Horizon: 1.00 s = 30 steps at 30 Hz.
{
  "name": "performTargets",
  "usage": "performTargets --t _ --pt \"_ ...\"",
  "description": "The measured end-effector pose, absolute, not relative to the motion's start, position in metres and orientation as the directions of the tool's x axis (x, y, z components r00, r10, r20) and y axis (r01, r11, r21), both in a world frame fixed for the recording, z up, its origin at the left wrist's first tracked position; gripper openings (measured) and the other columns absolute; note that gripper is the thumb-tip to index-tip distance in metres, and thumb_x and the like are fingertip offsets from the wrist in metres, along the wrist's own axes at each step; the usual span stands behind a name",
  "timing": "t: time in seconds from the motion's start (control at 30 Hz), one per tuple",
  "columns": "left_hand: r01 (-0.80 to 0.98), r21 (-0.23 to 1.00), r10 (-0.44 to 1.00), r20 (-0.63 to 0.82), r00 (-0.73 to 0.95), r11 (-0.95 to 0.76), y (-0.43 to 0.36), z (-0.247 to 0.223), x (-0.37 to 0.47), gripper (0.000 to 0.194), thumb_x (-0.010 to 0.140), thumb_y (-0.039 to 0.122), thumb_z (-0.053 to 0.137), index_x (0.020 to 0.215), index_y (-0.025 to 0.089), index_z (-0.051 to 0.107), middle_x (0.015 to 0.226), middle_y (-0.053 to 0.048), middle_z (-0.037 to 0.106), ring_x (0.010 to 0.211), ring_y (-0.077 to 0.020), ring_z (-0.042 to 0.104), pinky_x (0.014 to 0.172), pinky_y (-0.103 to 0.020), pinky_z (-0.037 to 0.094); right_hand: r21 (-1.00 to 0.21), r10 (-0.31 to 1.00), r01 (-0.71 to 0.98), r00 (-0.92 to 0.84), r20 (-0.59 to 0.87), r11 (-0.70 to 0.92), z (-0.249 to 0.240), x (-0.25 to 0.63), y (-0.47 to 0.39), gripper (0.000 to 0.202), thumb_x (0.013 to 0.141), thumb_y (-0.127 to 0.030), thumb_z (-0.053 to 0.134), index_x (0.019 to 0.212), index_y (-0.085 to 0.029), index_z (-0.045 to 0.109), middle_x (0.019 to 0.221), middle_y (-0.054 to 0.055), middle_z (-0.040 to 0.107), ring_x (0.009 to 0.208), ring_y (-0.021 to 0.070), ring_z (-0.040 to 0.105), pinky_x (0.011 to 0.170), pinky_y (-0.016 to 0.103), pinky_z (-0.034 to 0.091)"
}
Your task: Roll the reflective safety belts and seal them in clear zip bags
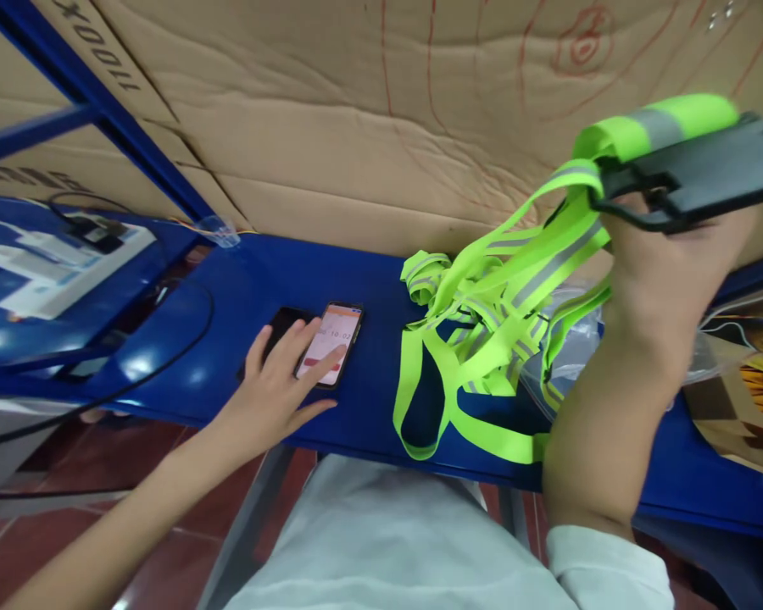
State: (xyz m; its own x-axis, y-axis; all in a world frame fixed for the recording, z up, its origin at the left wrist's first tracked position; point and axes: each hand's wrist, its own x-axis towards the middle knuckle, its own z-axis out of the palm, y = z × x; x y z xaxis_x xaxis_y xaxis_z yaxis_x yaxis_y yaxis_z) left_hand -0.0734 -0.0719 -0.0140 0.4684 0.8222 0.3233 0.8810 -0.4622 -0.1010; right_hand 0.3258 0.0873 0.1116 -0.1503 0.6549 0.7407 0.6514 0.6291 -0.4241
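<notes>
My left hand (286, 368) reaches over two phones with its fingers spread. One fingertip lies over the lit phone (340, 335), which shows a pink screen with timer-like digits and a red bar. Partly under the same hand is a dark phone (283, 320) with a black screen. On the right, my right hand (680, 254) is raised and closed on a neon-yellow reflective strap harness (559, 254) with a flat black plastic plate (705, 174) attached. Its fingers are mostly hidden behind the plate. The harness's straps hang down into a tangled heap on the blue shelf (356, 432).
A white power strip (76, 271) with plugs sits at the left, and a black cable (158, 364) crosses the shelf. Clear plastic bags (569, 339) lie behind the straps. An open cardboard box (731, 407) stands at the right. Large cardboard (331, 169) forms the back.
</notes>
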Motion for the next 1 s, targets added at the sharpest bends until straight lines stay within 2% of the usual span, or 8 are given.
performTargets --t 0.13,0.37,0.53,0.63,0.77,0.8,0.87,1.0 --pt "0.912 -0.143 0.848 0.338 0.409 -0.384 -0.073 -0.035 -0.085 0.078 0.095 0.03 0.072 0.161 0.034 0.032 0.17 -0.025 0.03 0.155 -0.0466 0.038 0.122 -0.072 0.035 -0.477 0.564 0.667 0.101 0.819 0.573 0.122 0.331 0.08 0.029 0.098 -0.058 0.061 0.12 -0.039 0.066 0.097 0.004 0.068 0.118 0.0345 0.068 0.084 0.047 0.064" --pt "0.937 -0.101 0.868 0.353 0.348 -0.335 -0.022 -0.035 -0.083 0.08 0.094 0.026 0.07 0.164 0.036 0.031 0.174 -0.019 0.027 0.158 -0.0439 0.035 0.123 -0.071 0.036 -0.516 0.515 0.476 0.145 0.845 0.712 0.125 0.317 0.08 0.015 0.086 -0.036 0.076 0.084 -0.028 0.063 0.085 0.005 0.067 0.102 0.0314 0.071 0.079 0.043 0.061" --pt "0.93 0.053 0.882 0.341 0.325 -0.364 0.021 -0.009 -0.059 0.065 0.098 0.024 0.06 0.16 0.023 0.041 0.169 -0.025 0.034 0.156 -0.0454 0.038 0.122 -0.072 0.036 -0.545 0.586 0.479 0.075 0.806 0.688 0.122 0.308 0.079 0.01 0.088 -0.032 0.071 0.09 -0.024 0.066 0.096 0.006 0.069 0.094 0.0245 0.068 0.086 0.043 0.058" --pt "0.8 0.231 0.782 0.474 0.403 -0.553 0.02 0.043 -0.017 0.072 0.102 0.039 0.058 0.166 0.03 0.026 0.169 -0.015 0.038 0.157 -0.0329 0.04 0.127 -0.058 0.04 -0.521 0.628 0.572 0.013 0.778 0.634 0.12 0.298 0.077 0.011 0.091 -0.034 0.068 0.095 -0.025 0.067 0.096 0.005 0.066 0.092 0.0234 0.064 0.084 0.042 0.056" --pt "0.6 0.231 0.566 0.685 0.459 -0.766 0.013 0.121 0.036 0.09 0.097 0.056 0.066 0.168 0.036 0.015 0.174 -0.004 0.029 0.164 -0.0285 0.027 0.137 -0.052 0.026 -0.495 0.663 0.581 -0.106 0.741 0.646 0.121 0.278 0.07 0.012 0.092 -0.036 0.062 0.092 -0.024 0.066 0.093 0.003 0.064 0.092 0.0222 0.063 0.083 0.039 0.055" --pt "0.559 0.217 0.537 0.675 0.505 -0.8 0.015 0.134 0.045 0.082 0.1 0.054 0.062 0.167 0.036 0.019 0.175 0.0 0.028 0.165 -0.0262 0.023 0.138 -0.049 0.024 -0.496 0.675 0.572 -0.143 0.724 0.653 0.121 0.272 0.067 0.011 0.092 -0.034 0.062 0.091 -0.024 0.066 0.093 0.003 0.065 0.093 0.0221 0.063 0.083 0.039 0.055" --pt "0.487 0.248 0.522 0.627 0.579 -0.838 0.024 0.145 0.055 0.058 0.107 0.037 0.049 0.163 0.033 0.034 0.17 0.001 0.039 0.161 -0.0222 0.035 0.136 -0.046 0.033 -0.507 0.685 0.54 -0.192 0.703 0.672 0.12 0.264 0.062 0.008 0.091 -0.032 0.064 0.091 -0.024 0.067 0.093 0.003 0.066 0.092 0.022 0.063 0.085 0.039 0.055" --pt "0.57 0.404 0.675 0.612 0.412 -0.715 0.048 0.126 0.059 0.05 0.104 0.033 0.049 0.154 0.037 0.049 0.157 0.002 0.055 0.154 -0.0275 0.046 0.124 -0.054 0.048 -0.544 0.689 0.46 -0.246 0.682 0.702 0.117 0.257 0.058 0.009 0.091 -0.031 0.071 0.088 -0.023 0.069 0.089 0.001 0.068 0.088 0.0209 0.064 0.085 0.039 0.055"
